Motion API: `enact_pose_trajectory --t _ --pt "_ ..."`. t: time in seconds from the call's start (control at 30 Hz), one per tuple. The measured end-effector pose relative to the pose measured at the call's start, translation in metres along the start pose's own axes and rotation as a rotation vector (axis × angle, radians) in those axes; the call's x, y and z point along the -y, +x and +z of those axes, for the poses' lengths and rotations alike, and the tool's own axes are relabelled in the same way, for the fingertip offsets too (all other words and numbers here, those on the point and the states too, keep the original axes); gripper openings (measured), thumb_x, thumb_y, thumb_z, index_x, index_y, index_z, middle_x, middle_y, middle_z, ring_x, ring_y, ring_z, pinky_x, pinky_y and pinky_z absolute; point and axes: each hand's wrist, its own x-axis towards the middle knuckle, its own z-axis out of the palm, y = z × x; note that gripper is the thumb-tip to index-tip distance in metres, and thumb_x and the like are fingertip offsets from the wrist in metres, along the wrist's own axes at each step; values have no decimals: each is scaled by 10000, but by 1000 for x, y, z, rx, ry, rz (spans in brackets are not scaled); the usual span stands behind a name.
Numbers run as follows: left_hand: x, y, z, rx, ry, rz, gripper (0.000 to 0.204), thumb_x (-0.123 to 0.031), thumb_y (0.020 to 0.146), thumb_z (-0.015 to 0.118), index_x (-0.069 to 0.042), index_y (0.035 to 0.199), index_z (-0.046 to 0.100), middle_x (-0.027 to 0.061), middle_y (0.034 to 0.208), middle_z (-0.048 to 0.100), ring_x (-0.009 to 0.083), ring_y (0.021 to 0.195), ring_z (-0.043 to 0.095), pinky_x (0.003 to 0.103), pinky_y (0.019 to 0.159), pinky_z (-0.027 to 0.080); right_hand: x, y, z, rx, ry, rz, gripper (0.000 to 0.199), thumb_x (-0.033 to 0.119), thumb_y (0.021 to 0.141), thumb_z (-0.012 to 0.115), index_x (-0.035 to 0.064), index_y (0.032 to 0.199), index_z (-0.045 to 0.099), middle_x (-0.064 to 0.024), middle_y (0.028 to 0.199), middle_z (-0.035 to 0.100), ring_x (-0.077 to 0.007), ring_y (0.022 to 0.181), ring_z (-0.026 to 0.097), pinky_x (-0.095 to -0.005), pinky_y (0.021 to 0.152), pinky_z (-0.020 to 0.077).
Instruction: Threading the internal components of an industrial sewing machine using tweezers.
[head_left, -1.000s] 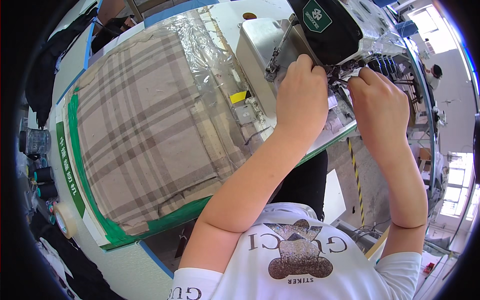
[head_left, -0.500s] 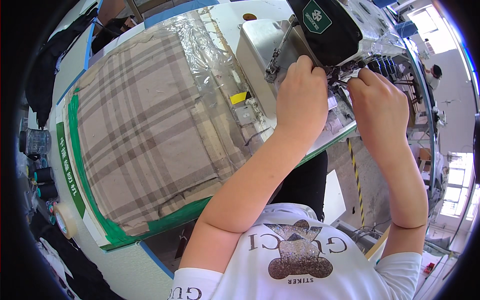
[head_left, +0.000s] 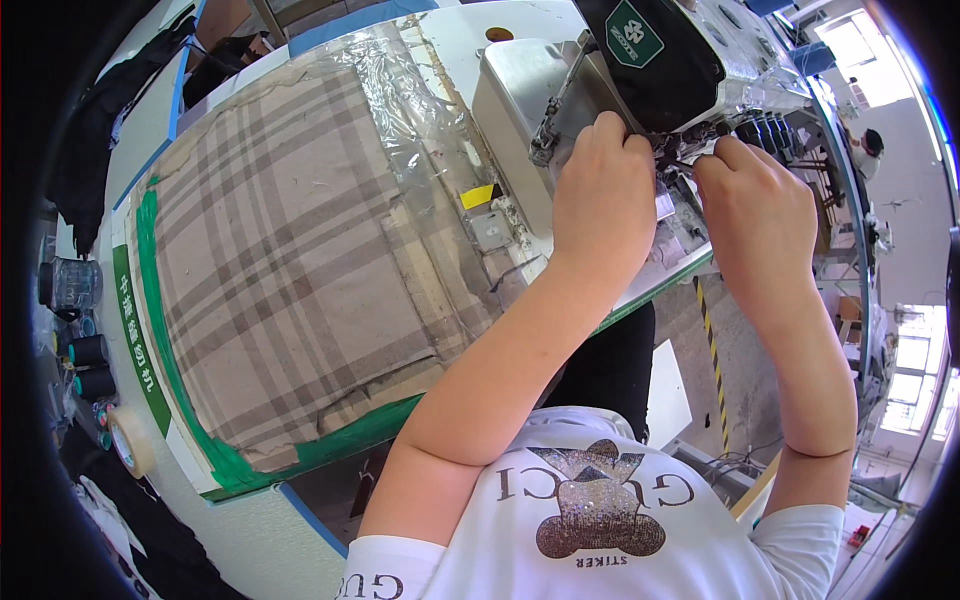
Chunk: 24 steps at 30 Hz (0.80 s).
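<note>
A sewing machine (head_left: 700, 70) with a black cover and a light metal body stands at the upper right. My left hand (head_left: 606, 190) is raised at its front with the fingers curled closed, and the fingertips are hidden behind the hand. To its right, my right hand (head_left: 755, 205) has its thumb and fingers pinched together beside the machine's small metal parts (head_left: 672, 155). Something thin and dark shows near those right fingertips, too small to name. What either hand grips cannot be made out.
Left of the machine, plaid cloth (head_left: 290, 240) covers the table under clear plastic, edged with green tape (head_left: 190, 400). A metal-topped box-shaped part (head_left: 520, 110) stands beside my left hand. Tape roll (head_left: 130, 440) and dark thread spools (head_left: 92, 382) lie far left. Another person (head_left: 868, 150) is in the background.
My right hand has shifted very slightly to the left. My left hand stays in nearly the same place.
</note>
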Motion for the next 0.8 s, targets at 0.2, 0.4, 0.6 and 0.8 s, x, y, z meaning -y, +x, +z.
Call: enact_pose_trajectory --t 0.2,0.4,0.6,0.8 --pt "0 0 0 -1 9 6 93 -28 844 621 5 880 700 129 902 581 319 891 608 440 777 502 -1 0 0 -5 10 -6 52 77 735 663 95 696 632 -24 757 592 -190 781 655 -327 638 538" --pt "0 0 -1 7 16 4 99 -28 846 617 3 885 702 129 907 581 320 891 607 440 779 502 0 1 -1 10 -7 5 60 84 743 661 102 695 631 -19 760 590 -188 781 655 -326 637 538" --pt "-1 0 -1 10 11 2 114 -22 842 613 -1 898 709 127 910 583 315 902 608 435 787 503 -1 0 0 2 -4 4 58 87 743 660 105 696 631 -17 763 589 -183 784 655 -323 637 538" --pt "-1 0 -1 15 13 -5 123 -22 846 610 -3 910 713 126 915 586 313 904 611 434 787 507 -3 0 0 2 -7 -3 57 87 738 662 106 695 629 -16 762 587 -180 788 653 -322 636 537"
